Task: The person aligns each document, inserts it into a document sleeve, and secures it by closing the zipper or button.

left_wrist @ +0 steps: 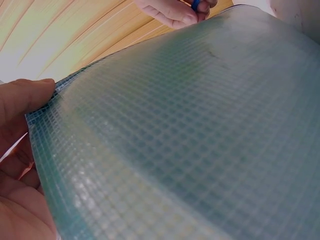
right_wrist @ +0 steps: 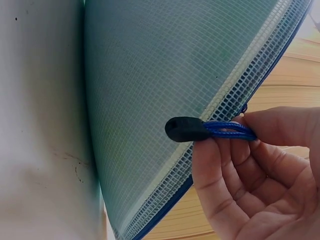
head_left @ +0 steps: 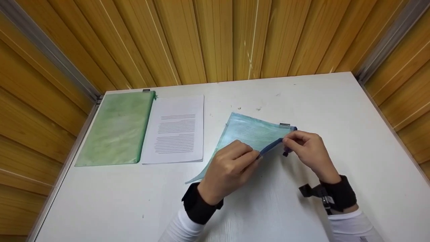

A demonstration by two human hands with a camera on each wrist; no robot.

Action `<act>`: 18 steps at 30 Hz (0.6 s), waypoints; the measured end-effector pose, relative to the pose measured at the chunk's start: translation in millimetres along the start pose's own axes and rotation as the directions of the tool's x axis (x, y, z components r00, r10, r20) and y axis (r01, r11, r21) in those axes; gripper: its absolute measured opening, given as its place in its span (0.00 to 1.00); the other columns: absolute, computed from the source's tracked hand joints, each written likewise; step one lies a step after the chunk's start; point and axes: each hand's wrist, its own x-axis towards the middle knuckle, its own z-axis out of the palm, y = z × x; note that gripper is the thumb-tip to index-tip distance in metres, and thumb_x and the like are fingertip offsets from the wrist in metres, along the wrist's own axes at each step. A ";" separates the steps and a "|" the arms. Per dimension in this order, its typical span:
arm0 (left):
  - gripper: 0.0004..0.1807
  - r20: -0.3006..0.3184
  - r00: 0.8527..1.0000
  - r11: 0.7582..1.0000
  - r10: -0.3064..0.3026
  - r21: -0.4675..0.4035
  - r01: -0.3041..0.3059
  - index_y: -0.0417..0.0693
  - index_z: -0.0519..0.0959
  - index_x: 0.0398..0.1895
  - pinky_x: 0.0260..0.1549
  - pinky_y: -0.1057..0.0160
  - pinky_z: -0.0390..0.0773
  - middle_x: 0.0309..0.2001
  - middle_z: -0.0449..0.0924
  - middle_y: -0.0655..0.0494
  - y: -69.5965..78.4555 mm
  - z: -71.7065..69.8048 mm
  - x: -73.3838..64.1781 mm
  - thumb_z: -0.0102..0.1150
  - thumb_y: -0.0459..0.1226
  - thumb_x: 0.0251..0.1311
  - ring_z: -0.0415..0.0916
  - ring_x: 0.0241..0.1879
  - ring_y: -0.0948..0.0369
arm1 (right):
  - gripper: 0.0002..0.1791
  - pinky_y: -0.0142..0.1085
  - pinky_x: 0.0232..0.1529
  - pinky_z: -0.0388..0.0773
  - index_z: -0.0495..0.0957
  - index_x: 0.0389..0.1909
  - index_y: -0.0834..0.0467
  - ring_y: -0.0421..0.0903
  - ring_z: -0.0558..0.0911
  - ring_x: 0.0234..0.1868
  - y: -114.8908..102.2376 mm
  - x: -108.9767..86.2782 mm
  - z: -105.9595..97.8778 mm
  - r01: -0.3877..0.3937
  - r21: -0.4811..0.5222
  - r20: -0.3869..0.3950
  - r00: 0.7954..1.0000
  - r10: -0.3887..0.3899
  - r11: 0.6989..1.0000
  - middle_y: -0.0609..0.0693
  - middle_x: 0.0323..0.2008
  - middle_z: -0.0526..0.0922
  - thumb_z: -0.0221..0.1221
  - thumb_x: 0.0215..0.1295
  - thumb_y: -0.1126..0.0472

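Note:
A blue mesh zipper pouch [head_left: 253, 129] with a printed sheet showing through it lies tilted on the table, its zipper edge raised towards me. My left hand [head_left: 231, 166] grips a corner of that edge; the left wrist view shows the thumb [left_wrist: 30, 97] pressed on top of it. My right hand [head_left: 309, 151] pinches the zipper's blue cord pull [right_wrist: 230, 131], which ends in a black tip [right_wrist: 185, 129]. A strip of dark blue zipper [head_left: 271, 146] runs between the two hands. The left hand covers part of the pouch in the head view.
To the left on the white table [head_left: 352, 111] lie a stack of printed paper [head_left: 178, 131] and, beside it, a green zipper pouch [head_left: 116, 129]. Wood-patterned panels [head_left: 215, 40] stand behind and at both sides of the table.

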 end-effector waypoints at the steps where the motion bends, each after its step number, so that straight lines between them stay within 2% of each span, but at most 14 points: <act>1: 0.02 -0.002 1.000 1.000 0.003 -0.002 -0.003 0.43 0.90 0.35 0.33 0.71 0.78 0.32 0.85 0.56 -0.2 0.2 -0.1 0.76 0.30 0.62 0.79 0.32 0.62 | 0.07 0.28 0.38 0.82 0.88 0.42 0.66 0.35 0.86 0.31 -0.1 -0.2 0.1 0.004 0.001 0.001 1.000 -0.004 1.000 0.55 0.33 0.90 0.64 0.76 0.65; 8: 0.04 -0.022 0.999 0.999 0.038 0.010 -0.038 0.43 0.89 0.34 0.31 0.72 0.75 0.30 0.81 0.58 -1.0 2.8 0.1 0.76 0.30 0.61 0.75 0.29 0.63 | 0.07 0.28 0.38 0.81 0.88 0.43 0.66 0.35 0.85 0.31 1.7 -0.4 0.6 0.029 0.027 -0.005 1.000 -0.028 0.999 0.52 0.32 0.89 0.63 0.77 0.67; 18: 0.03 -0.009 1.000 1.000 0.027 0.011 -0.026 0.43 0.90 0.35 0.31 0.71 0.76 0.30 0.83 0.57 0.4 1.4 0.4 0.76 0.30 0.61 0.77 0.30 0.63 | 0.08 0.29 0.38 0.83 0.88 0.43 0.68 0.34 0.85 0.30 9.1 4.1 0.1 0.006 0.014 -0.030 1.000 -0.006 1.000 0.55 0.32 0.89 0.63 0.76 0.67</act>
